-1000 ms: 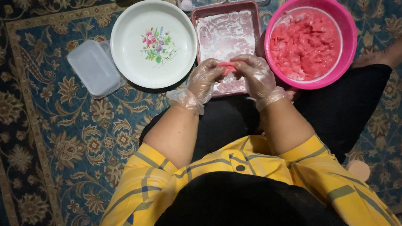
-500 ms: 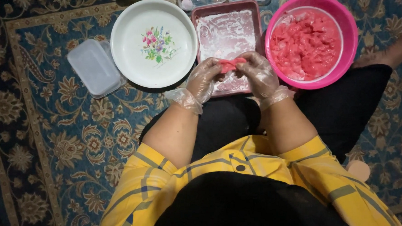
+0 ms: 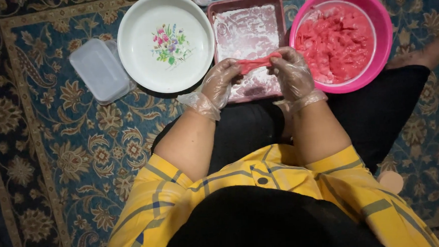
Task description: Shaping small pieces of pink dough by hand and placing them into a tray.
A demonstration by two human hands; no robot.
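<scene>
**Gloved hands stretch pink dough over a floured tray**

Left hand (image 3: 221,83) and right hand (image 3: 291,72) — both in clear plastic gloves — have fingers clamped on a soft pink dough strip (image 3: 257,62), held above the rectangular floured tray (image 3: 249,31), beside the round pink plastic bowl (image 3: 382,29) of pink dough.

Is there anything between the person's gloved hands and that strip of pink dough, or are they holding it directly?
Only the thin clear gloves. The left hand and right hand each pinch one end of the pink dough strip, stretched between them above the floured rectangular tray. Nothing else visible lies between hands and dough.
</scene>
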